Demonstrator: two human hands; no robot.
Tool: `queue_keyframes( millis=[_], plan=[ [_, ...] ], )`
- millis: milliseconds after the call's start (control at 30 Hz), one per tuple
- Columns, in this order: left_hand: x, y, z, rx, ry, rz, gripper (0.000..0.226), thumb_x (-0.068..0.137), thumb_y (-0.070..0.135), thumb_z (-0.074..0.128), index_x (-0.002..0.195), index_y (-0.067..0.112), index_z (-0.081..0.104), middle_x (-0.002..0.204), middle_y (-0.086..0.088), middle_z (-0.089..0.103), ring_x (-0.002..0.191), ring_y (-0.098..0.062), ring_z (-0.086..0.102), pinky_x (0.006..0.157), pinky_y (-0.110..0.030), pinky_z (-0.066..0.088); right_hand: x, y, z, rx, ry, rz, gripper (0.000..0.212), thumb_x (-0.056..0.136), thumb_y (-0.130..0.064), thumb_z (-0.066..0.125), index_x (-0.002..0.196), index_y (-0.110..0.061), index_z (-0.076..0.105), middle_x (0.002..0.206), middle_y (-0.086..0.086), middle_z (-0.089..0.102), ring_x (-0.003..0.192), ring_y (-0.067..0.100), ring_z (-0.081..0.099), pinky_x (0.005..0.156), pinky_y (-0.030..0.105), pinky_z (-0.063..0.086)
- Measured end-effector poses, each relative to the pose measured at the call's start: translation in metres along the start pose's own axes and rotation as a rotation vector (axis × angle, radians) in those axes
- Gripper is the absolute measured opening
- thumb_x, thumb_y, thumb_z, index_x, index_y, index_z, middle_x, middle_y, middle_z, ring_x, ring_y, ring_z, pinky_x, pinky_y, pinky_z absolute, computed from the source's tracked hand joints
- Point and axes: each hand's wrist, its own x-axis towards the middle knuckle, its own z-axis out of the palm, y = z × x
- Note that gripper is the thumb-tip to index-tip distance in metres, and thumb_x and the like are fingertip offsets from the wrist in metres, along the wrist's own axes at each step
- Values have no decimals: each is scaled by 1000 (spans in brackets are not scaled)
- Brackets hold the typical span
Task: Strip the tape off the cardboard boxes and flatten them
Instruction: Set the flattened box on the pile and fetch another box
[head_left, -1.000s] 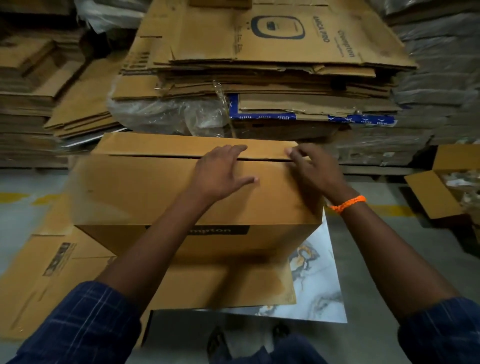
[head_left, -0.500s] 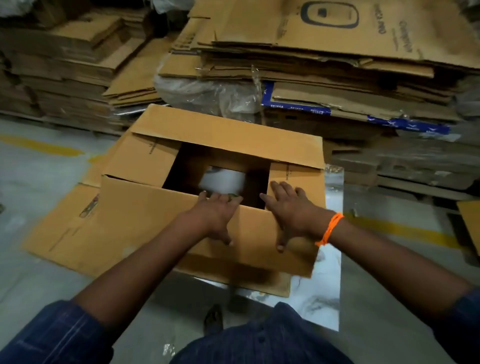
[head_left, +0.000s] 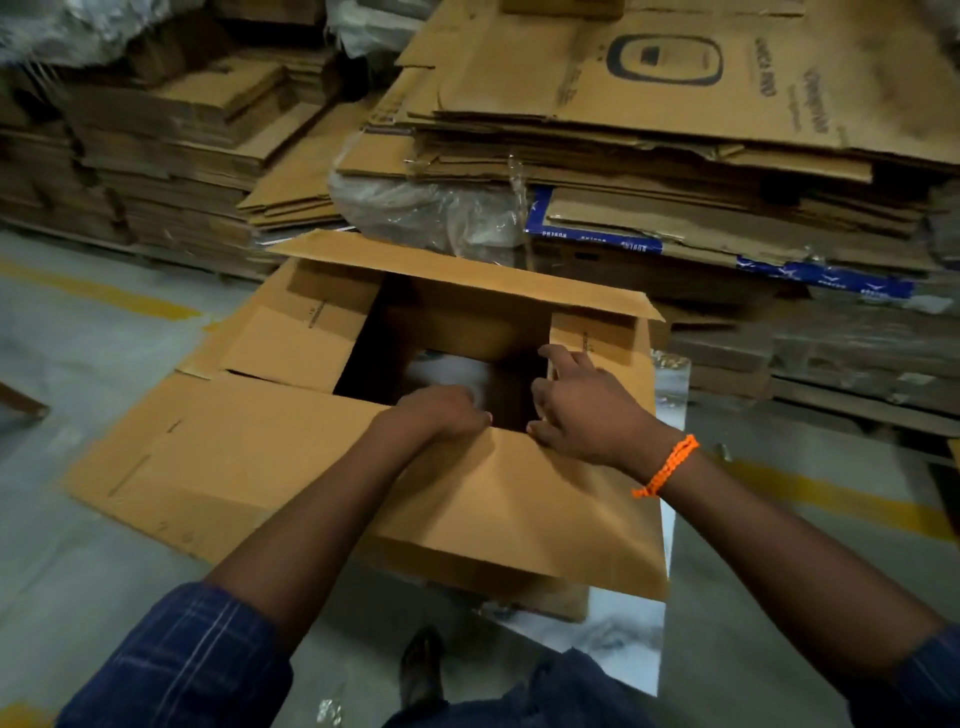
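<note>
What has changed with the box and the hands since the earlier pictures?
The top flaps of the box, shut a second ago, swung open: far flap away, near flap toward the person. The left hand moved from the seam to grip the near flap's edge; the right hand reaches, fingers spread, to the right inner flap. The stacked cardboard behind stayed put.

We have a single view, worn on the head. We look forward and steeply down from close above the box (head_left: 519, 509), which fills the middle; the floor (head_left: 78, 545) lies around it, the cardboard stacks (head_left: 675, 171) just beyond.
</note>
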Motion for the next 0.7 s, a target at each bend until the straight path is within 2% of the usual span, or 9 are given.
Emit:
queue_keyframes(
  millis=[100, 200, 300, 367, 500, 567, 600, 667, 700],
  plan=[
    [8, 16, -2, 0, -51, -2, 64, 100, 35, 48, 156, 9, 30, 158, -19, 37, 141, -35, 41, 113, -43, 39, -20, 8, 8, 101, -98, -23, 56, 88, -70, 54, 121, -25, 59, 162, 14, 20, 144, 34, 28, 106, 49, 44],
    [19, 23, 6, 39, -2, 32, 83, 96, 31, 56, 161, 12, 8, 166, -16, 19, 150, -37, 26, 121, -52, 27, -20, 18, 10, 222, -148, -56, 71, 94, -63, 54, 150, -21, 42, 162, 14, 25, 148, 29, 28, 115, 39, 35],
    [27, 22, 13, 69, 74, 22, 102, 94, 40, 63, 161, 17, -10, 169, -12, -8, 156, -36, -1, 123, -59, 7, 17, 32, 11, 190, -51, -27, 82, 94, -47, 63, 159, -16, 24, 163, 14, 25, 149, 30, 26, 119, 37, 30],
    [27, 14, 16, 52, 129, 10, 110, 92, 49, 66, 160, 16, -14, 168, -14, -16, 155, -35, -11, 122, -58, 3, 49, 44, 10, 126, 13, 25, 94, 90, -44, 68, 161, -19, 13, 162, 14, 25, 148, 33, 27, 118, 41, 31],
    [26, -14, 19, 30, 182, -7, 122, 82, 64, 69, 161, 19, -12, 166, -14, -24, 154, -31, -19, 123, -57, 2, 109, 63, -9, -58, 215, 129, 114, 83, -48, 73, 161, -20, -6, 168, 15, -6, 155, 36, 1, 120, 55, 23],
    [24, -25, 19, 51, 229, -7, 124, 80, 70, 68, 161, 19, -11, 166, -14, -25, 154, -30, -23, 123, -56, 0, 141, 70, -19, -54, 234, 179, 119, 80, -56, 73, 161, -20, -7, 167, 13, -15, 155, 36, -5, 119, 60, 20],
    [25, -29, 18, 69, 259, -7, 125, 79, 72, 67, 161, 19, -12, 165, -15, -26, 153, -31, -24, 123, -56, -1, 159, 74, -20, -52, 184, 211, 120, 78, -62, 72, 161, -20, -5, 167, 12, -14, 155, 36, -4, 118, 62, 19],
    [28, -35, 15, 98, 304, -19, 125, 79, 72, 66, 161, 18, -12, 165, -16, -27, 152, -32, -27, 122, -57, -3, 190, 81, -15, -36, 1, 279, 119, 75, -70, 71, 160, -20, 5, 169, 10, -1, 154, 35, 9, 115, 64, 21],
    [29, -38, 14, 108, 320, -30, 125, 79, 72, 67, 161, 18, -12, 164, -16, -27, 152, -33, -28, 122, -57, -3, 200, 81, -8, -7, -83, 300, 111, 77, -66, 73, 158, -19, 15, 167, 11, 13, 151, 35, 21, 114, 64, 23]
  ],
)
